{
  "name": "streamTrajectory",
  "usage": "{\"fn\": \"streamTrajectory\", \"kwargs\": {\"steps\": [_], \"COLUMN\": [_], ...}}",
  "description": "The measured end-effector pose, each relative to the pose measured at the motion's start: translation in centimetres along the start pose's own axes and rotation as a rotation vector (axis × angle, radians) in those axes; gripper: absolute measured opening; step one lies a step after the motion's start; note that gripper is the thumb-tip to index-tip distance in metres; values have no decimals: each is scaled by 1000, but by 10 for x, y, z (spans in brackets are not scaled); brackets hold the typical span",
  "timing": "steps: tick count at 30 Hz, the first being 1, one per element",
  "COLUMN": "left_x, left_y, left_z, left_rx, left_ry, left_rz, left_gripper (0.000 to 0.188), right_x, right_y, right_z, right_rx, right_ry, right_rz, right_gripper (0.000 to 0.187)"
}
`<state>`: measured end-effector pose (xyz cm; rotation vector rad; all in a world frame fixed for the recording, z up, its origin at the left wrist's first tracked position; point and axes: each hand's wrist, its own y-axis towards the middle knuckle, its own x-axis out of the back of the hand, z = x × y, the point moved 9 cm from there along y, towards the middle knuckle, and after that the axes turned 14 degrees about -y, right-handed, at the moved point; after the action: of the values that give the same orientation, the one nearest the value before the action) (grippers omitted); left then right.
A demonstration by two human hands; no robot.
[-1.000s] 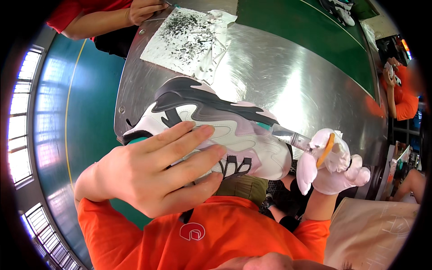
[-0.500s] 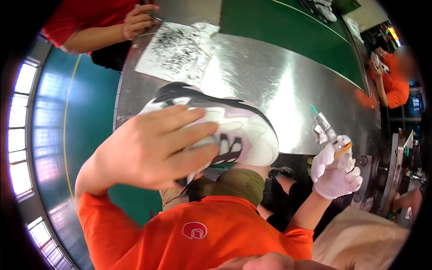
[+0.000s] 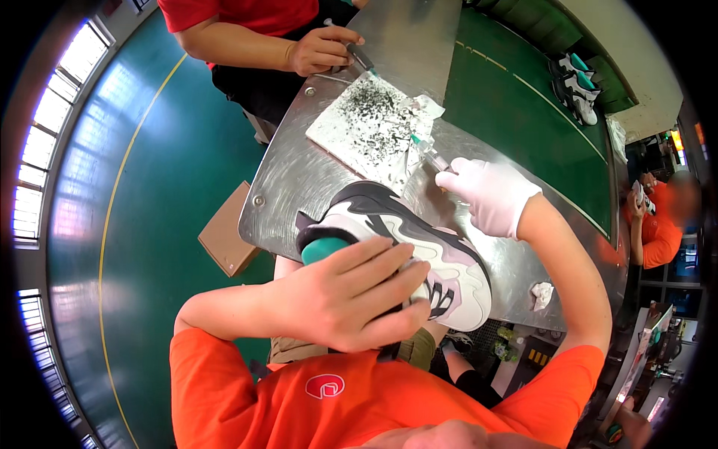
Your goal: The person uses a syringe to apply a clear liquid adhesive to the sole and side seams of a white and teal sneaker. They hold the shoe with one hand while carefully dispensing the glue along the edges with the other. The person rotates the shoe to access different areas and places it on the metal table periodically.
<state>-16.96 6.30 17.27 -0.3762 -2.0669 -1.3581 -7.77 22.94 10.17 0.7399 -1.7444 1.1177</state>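
A white sneaker [image 3: 407,224] with lilac panels and black trim lies on its side at the table's near edge, its toe to the right. My bare left hand [image 3: 348,299] is closed over its upper near the laces, and a teal insole [image 3: 323,250] shows in the opening. In a white glove, my right hand [image 3: 490,196] grips a clear syringe [image 3: 434,156] with a green tip. That tip touches or hovers just above a white sheet [image 3: 351,135] covered in black marks; I cannot tell which. The glove hides the syringe's rear part.
Across the corner of the metal table [image 3: 288,187], a co-worker's hand [image 3: 325,51] holds a dark syringe-like tool over the sheet. Crumpled tissue [image 3: 541,295] lies at right. A green belt [image 3: 516,97] carries more sneakers [image 3: 576,90]. A cardboard box [image 3: 228,228] sits on the floor.
My right hand has swung from the lower right up to the marked sheet with the syringe. My left hand stays on the sneaker. The whole view has shifted.
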Motion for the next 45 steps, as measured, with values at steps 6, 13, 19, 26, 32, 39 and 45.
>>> {"fn": "streamTrajectory", "kwargs": {"steps": [6, 13, 19, 26, 32, 39, 45], "left_x": [3, -3, 0, -13, -12, -11, -10], "left_y": [-16, -2, -5, 7, 5, 2, -5], "left_z": [-8, -2, -7, -7, -8, -9, -5], "left_rx": [13, 39, 102, 35, 49, 65, 131], "left_ry": [40, -13, 25, 19, 41, 49, 31], "left_rz": [6, 61, 73, 91, 103, 135, 144], "left_gripper": [21, 28, 25, 32, 35, 39, 37], "right_x": [-7, -23, 1, -121, -112, -127, -129], "right_y": [-14, -40, -188, -281, -296, -295, -296], "right_z": [16, 12, 20, 96, 96, 79, 74], "right_rx": [37, -29, -631, -1063, -1132, -1184, -1220], "right_ry": [-178, -176, 584, 810, 774, 935, 964], "right_rz": [62, 51, -338, -315, -510, -464, -457], "right_gripper": [36, 33, 68, 72, 73, 72, 72]}}
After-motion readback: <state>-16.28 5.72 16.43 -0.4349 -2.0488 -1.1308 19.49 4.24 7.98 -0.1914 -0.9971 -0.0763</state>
